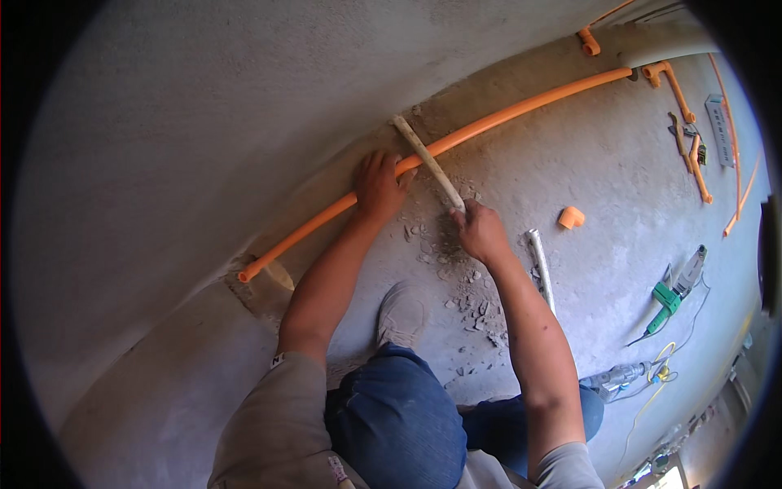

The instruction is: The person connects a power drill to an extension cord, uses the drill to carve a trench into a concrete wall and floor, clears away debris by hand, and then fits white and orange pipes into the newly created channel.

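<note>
A long orange pipe (521,112) runs close along the base of the wall, bowed by the lens. My left hand (380,186) is closed around it left of the middle, with its fingers on the wall side and partly hidden. In my right hand (482,231) is the near end of a pale, dusty rod (432,167). That rod crosses over the orange pipe just right of my left hand, and its far end reaches the foot of the wall. Whether it is wood or a length of pipe I cannot tell.
Broken rubble (481,306) lies by my shoe. To the right are a silvery tube (542,265), an orange elbow fitting (572,218), a green-handled tool (668,301) and a grey power tool (619,375) with cables. Further off lie orange pipe pieces (680,94) and a long box (719,130).
</note>
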Demonstrator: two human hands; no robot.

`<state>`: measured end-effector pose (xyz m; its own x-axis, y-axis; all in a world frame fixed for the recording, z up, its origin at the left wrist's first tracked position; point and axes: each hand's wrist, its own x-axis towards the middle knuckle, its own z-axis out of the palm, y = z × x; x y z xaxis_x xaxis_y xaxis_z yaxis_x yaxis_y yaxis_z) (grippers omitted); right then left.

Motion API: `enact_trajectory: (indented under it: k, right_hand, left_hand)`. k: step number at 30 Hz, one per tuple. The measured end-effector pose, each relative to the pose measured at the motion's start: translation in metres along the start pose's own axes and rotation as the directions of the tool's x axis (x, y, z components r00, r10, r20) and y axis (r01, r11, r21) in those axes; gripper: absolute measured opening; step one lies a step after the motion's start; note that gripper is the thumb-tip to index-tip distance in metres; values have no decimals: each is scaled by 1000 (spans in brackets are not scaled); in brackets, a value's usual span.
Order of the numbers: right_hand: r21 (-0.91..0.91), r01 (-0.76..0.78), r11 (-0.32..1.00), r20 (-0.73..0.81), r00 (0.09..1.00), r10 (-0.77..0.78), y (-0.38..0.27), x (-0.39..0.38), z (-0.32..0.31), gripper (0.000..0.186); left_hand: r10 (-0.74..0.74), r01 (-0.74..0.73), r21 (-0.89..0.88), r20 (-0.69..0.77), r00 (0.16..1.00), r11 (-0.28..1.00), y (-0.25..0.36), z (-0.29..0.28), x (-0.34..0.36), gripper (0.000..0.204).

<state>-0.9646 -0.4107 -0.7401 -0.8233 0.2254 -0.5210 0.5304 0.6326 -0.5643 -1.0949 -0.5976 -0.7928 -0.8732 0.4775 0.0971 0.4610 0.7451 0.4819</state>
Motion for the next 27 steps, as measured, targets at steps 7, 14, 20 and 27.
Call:
enact_trajectory:
  k: [7, 14, 20, 27]
  right_hand:
    - [89, 13, 996, -3, 1000, -13, 8, -2, 4, 36]
    - [146, 40, 988, 85, 995, -53, 15, -9, -8, 38]
    - [112, 45, 993, 37, 998, -49, 27, -21, -17, 42]
    - [19, 173, 985, -178, 970, -167, 24, -55, -89, 33]
  left_hand:
    - [-29, 29, -13, 4, 1000, 999, -14, -17, -19, 34]
    - [-99, 95, 89, 47, 994, 992, -49, -69, -98, 31]
    - [-283, 390, -178, 435, 855, 903, -35, -84, -150, 30]
    - [223, -35, -421, 408, 885, 907, 41, -32, -196, 24]
